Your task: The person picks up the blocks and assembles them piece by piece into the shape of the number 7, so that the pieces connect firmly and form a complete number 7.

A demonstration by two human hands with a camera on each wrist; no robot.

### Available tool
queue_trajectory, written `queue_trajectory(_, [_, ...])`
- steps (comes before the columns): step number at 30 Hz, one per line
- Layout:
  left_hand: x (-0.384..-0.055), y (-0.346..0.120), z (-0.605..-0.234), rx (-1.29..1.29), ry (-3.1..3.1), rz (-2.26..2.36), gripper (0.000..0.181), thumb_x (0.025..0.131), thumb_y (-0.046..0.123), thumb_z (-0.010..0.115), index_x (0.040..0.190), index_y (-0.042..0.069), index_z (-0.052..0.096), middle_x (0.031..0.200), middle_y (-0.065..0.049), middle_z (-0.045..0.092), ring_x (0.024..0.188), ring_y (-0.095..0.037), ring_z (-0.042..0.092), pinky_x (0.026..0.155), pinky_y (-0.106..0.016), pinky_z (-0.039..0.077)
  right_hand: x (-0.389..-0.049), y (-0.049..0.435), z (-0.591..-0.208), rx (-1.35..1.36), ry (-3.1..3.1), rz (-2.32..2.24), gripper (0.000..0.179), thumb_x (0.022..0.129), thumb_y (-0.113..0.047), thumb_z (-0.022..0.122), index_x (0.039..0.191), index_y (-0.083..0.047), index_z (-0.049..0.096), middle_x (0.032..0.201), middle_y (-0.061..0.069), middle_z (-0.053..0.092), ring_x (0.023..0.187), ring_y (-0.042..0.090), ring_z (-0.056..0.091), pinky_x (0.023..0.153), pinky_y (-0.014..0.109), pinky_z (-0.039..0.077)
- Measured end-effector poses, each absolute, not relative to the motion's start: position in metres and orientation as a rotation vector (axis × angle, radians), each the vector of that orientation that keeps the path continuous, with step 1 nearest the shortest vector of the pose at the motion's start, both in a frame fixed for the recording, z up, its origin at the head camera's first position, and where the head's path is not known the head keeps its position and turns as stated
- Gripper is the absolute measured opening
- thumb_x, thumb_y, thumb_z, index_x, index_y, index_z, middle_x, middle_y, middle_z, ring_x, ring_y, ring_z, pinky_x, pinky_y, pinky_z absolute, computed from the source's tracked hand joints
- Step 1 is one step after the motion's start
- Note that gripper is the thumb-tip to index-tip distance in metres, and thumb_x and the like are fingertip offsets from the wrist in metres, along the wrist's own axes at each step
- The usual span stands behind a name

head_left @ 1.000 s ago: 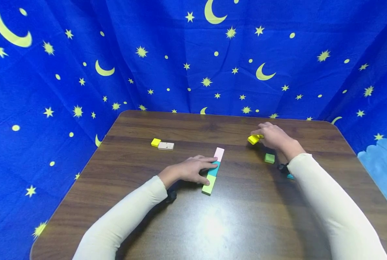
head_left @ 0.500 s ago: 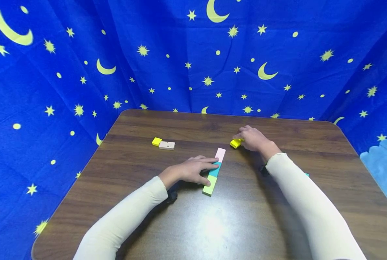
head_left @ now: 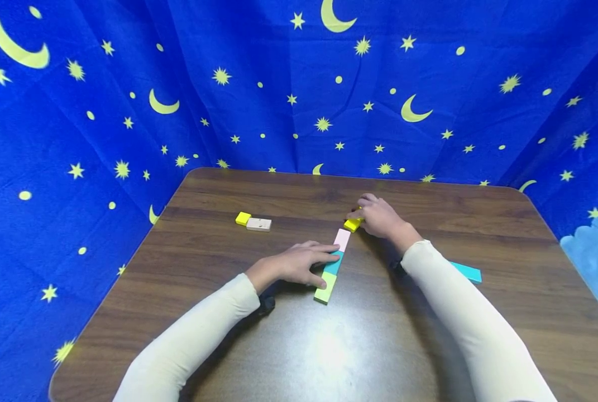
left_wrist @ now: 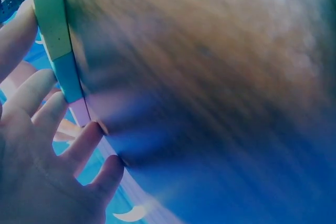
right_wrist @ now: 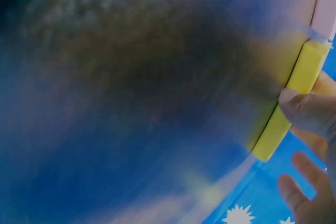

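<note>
A row of blocks runs along the table's middle: a light green block [head_left: 325, 291] nearest me, a teal block [head_left: 333, 266], then a pink block [head_left: 343, 239]. My left hand [head_left: 296, 264] lies along the row's left side, its extended fingers touching the blocks. In the left wrist view, the thumb is by the green block [left_wrist: 51, 19]. Just past the pink end, my right hand [head_left: 381, 218] pinches a yellow block [head_left: 352, 225]. In the right wrist view, the yellow block [right_wrist: 307, 69] is low at the table, its near end close to the pink block [right_wrist: 325, 9].
Back left on the wooden table [head_left: 228, 335], a small yellow block [head_left: 243, 218] touches a whitish block [head_left: 259, 224]. A bright blue block [head_left: 468, 272] lies right of my right forearm, partly covered by the sleeve. A blue starry curtain [head_left: 258, 56] surrounds the table.
My right hand has carried the yellow block leftward to the row's far end. The right forearm now hides the loose green block and uncovers more of the blue one. My left hand stays put.
</note>
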State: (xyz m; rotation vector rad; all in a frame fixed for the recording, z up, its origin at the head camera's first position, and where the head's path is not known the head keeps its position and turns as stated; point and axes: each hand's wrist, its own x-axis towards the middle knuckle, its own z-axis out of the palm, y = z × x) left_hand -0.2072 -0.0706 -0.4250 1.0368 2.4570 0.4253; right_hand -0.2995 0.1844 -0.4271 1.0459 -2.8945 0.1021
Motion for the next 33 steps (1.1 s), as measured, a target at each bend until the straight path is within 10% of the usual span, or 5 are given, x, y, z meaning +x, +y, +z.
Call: queue_trajectory(33, [-0.201,-0.072,-0.426,1.027,2.467,0.405,0.071,0.093,0.045,0.067,0.155,0.030,0.034,0.167,0.014,0.017,0.155,-0.023,0.019,0.123,-0.052,0.023,-0.300,0.171,-0.428,1.246,-2.866,0.174,0.040,0.090,0.004,0.062,0.122,-0.018,0.073,0.133,0.017,0.064,0.126,0.039,0.056,0.105,0.054,0.047])
